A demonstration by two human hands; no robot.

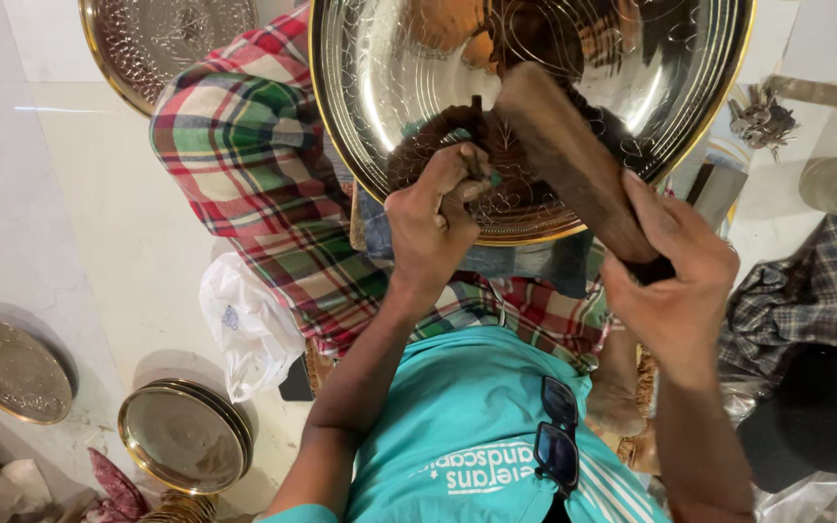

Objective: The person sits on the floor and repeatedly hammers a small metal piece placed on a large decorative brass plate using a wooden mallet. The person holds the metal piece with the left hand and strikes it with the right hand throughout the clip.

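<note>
Brass platter (pixel 418 87), wide, round and mirror-bright with a gold rim and fine engraved lines, fills the upper centre of the frame, tipped up against the person's lap. It looks stiff and fairly heavy for sheet metal, slick on the polished face, and likely to dent or scratch rather than break; the rolled rim seems the safest place to take hold, with the weight propped on the knee as it is now.

Nearest the camera, a teal shirt with dark sunglasses (pixel 556 436) hanging at the collar sits at lower centre. Above it the left hand (pixel 435 218) is curled nearly shut, pinching a thin dark tool (pixel 478 163) against the platter's lower face; its tip is hard to make out, so it may be a small chisel or punch. The right hand (pixel 675 281) is wrapped tight round the handle of a wooden mallet (pixel 566 155), whose worn brown head slants up over the platter toward the tool.

Checked cloth (pixel 244 165) in red, green and white covers the legs at centre left. On the pale floor, a white plastic bag (pixel 249 329) lies left of the arm, two smaller round trays (pixel 181 436) rest at lower left, another engraved plate (pixel 147 44) shows at upper left, and small metal tools (pixel 762 121) lie at upper right.
</note>
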